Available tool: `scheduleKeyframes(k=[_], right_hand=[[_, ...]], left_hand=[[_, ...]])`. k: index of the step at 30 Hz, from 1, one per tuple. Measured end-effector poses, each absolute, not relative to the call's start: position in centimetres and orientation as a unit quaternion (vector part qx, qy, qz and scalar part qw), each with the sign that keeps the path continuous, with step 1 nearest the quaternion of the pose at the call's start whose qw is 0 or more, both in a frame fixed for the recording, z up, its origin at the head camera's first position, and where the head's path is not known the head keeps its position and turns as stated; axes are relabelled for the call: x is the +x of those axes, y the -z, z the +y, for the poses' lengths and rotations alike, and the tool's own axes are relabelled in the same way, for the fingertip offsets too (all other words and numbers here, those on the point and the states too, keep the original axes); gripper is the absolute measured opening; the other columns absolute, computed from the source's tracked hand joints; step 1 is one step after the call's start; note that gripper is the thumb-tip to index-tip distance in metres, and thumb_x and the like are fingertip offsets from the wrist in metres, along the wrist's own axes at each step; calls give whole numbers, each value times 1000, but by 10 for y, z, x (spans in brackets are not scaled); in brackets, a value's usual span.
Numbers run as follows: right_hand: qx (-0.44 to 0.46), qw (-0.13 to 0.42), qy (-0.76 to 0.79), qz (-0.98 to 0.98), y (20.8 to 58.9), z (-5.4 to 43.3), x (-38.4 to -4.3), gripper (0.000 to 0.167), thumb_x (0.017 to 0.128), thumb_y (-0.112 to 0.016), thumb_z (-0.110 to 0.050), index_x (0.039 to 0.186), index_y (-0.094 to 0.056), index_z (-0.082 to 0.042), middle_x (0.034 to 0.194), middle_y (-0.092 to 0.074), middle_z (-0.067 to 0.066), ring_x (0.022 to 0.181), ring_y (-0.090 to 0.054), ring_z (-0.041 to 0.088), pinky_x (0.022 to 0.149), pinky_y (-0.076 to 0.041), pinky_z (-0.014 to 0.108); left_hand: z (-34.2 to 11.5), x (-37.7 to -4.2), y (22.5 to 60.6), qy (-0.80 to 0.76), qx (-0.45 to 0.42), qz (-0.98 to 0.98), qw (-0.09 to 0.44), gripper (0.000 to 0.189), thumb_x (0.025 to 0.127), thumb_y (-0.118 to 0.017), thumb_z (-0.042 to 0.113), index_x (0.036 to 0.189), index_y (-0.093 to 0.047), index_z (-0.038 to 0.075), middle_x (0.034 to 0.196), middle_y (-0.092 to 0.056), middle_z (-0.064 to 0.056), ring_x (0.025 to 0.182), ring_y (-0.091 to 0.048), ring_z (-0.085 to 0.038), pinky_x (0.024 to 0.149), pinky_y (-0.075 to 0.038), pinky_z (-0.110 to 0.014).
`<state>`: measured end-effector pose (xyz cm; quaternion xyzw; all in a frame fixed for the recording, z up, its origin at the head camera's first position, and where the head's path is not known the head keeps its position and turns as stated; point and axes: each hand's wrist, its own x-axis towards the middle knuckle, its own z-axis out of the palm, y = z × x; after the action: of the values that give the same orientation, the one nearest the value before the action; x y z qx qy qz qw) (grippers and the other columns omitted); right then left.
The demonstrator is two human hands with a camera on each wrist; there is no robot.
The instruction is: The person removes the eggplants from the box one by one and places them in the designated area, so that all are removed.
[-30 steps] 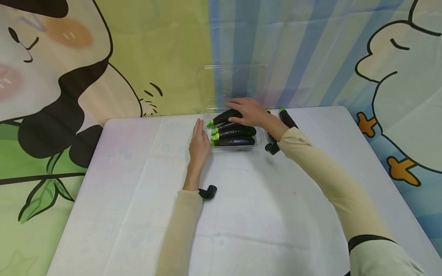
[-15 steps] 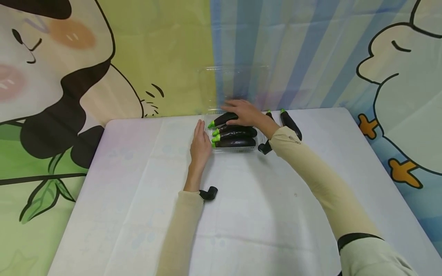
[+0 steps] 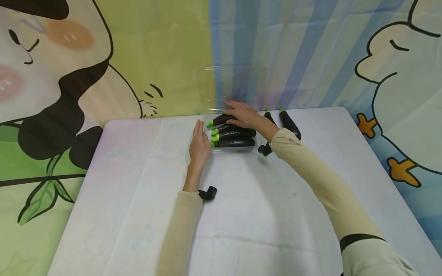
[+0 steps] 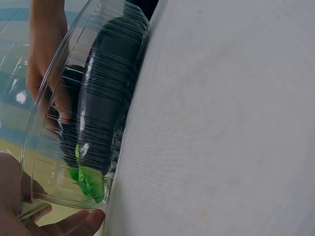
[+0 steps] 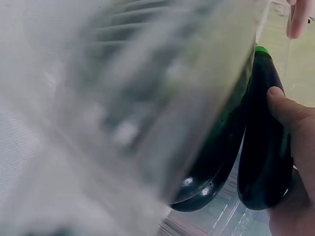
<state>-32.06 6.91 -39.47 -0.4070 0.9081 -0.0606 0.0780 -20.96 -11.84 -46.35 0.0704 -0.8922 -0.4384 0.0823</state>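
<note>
A clear plastic clamshell box (image 3: 257,147) lies near the table's back edge, its lid (image 3: 233,82) raised behind it. Several dark eggplants (image 3: 233,143) with green caps lie side by side in it, caps to the left. My right hand (image 3: 241,115) reaches over the box and grips the rearmost eggplant (image 5: 263,142), thumb along its side in the right wrist view. With fingers extended, my left hand (image 3: 200,145) rests against the box's left end. The left wrist view shows its fingertips (image 4: 93,219) at the clear wall, below the caps.
Two more eggplants (image 3: 290,124) lie on the white table (image 3: 155,211) right of the box, one partly behind the right forearm. A cartoon-printed cloth (image 3: 165,57) hangs directly behind the table. Black wrist cameras (image 3: 208,193) sit on both wrists.
My right hand has shifted slightly left with the rearmost eggplant, which now sits a little further left in the box. My left hand stays in place.
</note>
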Motion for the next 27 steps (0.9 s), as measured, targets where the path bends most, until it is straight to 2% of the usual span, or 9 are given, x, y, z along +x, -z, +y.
scheduleKeyframes(k=[3,6,10,14,23,27], right_hand=[[-408,68,63,908,393,69,-318,50,99,-56,-29,145,-46,-13,158,-29,18,147,-25,35,120,-22,53],[-408,48,75,908,391,70,-317,50,98,-57,-28,145,-46,-13,151,-40,18,141,-37,36,115,-31,51],[-400,30,92,911,389,71,-315,50,98,-58,-29,144,-47,-13,140,-52,16,126,-52,35,104,-43,49],[-381,34,95,919,387,73,-313,52,97,-58,-33,145,-47,-16,134,-54,15,114,-57,32,93,-49,47],[-354,43,123,926,384,80,-309,52,95,-61,-35,142,-49,-15,131,-52,13,100,-60,28,77,-51,44],[-346,39,135,928,382,86,-305,52,94,-62,-35,141,-50,-16,128,-51,12,84,-59,26,65,-47,39]], left_hand=[[-119,-209,463,438,71,-892,83,48,105,-31,17,153,-29,12,163,-21,3,147,-30,-23,103,-44,-52],[-120,-209,461,441,70,-891,84,48,105,-32,16,153,-29,11,163,-21,2,147,-30,-24,103,-44,-52],[-120,-209,460,443,68,-890,88,48,105,-32,16,153,-31,10,163,-22,1,146,-31,-24,100,-45,-53],[-120,-210,461,442,69,-890,85,48,105,-32,17,153,-30,11,163,-22,2,147,-30,-23,102,-45,-52],[-119,-209,463,439,72,-891,90,48,105,-32,16,153,-31,12,162,-23,1,146,-32,-24,98,-46,-53],[-118,-209,462,438,73,-891,92,48,105,-31,16,153,-31,12,162,-23,1,146,-32,-24,96,-47,-52]])
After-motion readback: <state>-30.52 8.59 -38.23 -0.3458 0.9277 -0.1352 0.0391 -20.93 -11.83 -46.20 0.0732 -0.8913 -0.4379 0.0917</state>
